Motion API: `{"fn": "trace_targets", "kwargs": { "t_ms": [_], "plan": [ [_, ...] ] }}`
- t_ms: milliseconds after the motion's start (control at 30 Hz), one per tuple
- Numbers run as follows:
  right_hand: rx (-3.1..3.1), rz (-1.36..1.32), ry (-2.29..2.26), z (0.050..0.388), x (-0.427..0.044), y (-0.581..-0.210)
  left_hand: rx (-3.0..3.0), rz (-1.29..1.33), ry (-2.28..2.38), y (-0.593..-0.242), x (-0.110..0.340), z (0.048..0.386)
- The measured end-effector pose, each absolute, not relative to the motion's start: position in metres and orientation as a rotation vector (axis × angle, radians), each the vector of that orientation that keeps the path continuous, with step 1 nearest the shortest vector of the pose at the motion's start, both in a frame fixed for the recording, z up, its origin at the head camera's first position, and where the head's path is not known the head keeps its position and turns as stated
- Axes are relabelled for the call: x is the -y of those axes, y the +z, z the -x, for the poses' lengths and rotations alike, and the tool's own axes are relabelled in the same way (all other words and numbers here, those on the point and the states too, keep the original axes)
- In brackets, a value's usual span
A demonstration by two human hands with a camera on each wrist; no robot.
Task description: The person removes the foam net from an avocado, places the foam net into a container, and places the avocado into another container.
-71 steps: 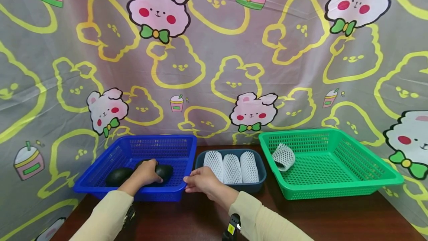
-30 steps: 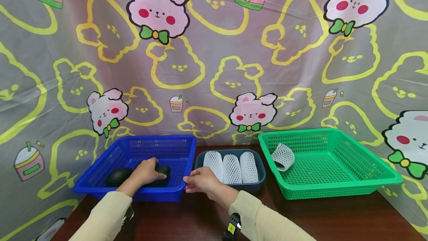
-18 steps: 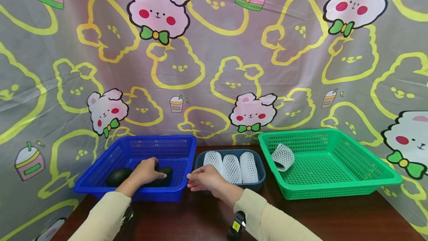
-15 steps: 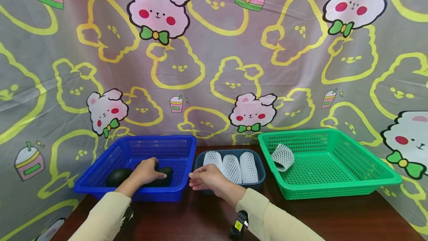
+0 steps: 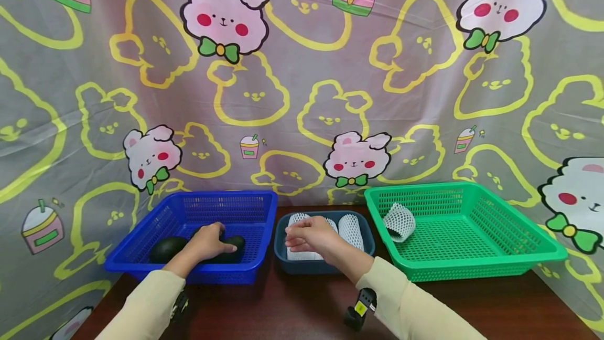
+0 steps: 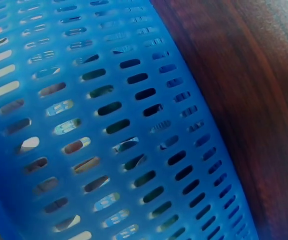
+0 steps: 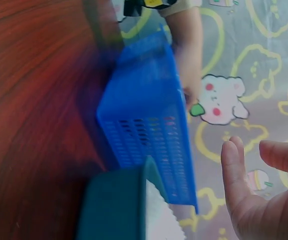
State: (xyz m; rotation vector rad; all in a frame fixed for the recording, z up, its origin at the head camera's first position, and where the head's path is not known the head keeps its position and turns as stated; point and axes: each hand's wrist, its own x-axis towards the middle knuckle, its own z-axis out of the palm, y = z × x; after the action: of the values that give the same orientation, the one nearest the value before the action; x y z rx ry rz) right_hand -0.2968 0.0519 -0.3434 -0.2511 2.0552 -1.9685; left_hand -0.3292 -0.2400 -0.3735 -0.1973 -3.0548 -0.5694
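Observation:
In the head view my left hand (image 5: pixel 207 242) is inside the blue basket (image 5: pixel 110 265), its fingers and thumb around a dark green avocado (image 5: pixel 238 245). Another dark avocado (image 5: pixel 166 250) lies to its left; more dark skin shows partly behind the hand. My right hand (image 5: pixel 313 235) hovers over the dark blue tray (image 5: pixel 325 267), thumb and fingers loosely extended with nothing between them. That tray holds several white foam net sleeves (image 5: pixel 351 231), partly covered by the hand. The left wrist view shows only the basket's slotted wall (image 6: pixel 134 120) and table.
On the right stands a green basket (image 5: pixel 472 266). A foam net sleeve (image 5: pixel 400 222) with something dark at its end leans inside its left wall. A patterned curtain (image 5: pixel 292 119) closes off the back of the brown table (image 5: pixel 283 314).
My right hand has left the blue basket's right rim and moved right, over the tray. The left hand stays on the avocado, which has turned slightly under it.

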Motion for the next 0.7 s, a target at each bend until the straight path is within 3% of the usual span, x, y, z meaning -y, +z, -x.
{"fn": "trace_targets", "kwargs": {
  "t_ms": [367,700],
  "plan": [
    [-2.127,0.189,-2.005,0.306,-0.098,-0.313,3.017,0.197,-0.628,-0.362,0.232,0.33],
    [-2.217,0.138,-1.995,0.316,-0.14,-0.3,2.856,0.332,-0.78,-0.351,0.197,0.323]
  ]
}}
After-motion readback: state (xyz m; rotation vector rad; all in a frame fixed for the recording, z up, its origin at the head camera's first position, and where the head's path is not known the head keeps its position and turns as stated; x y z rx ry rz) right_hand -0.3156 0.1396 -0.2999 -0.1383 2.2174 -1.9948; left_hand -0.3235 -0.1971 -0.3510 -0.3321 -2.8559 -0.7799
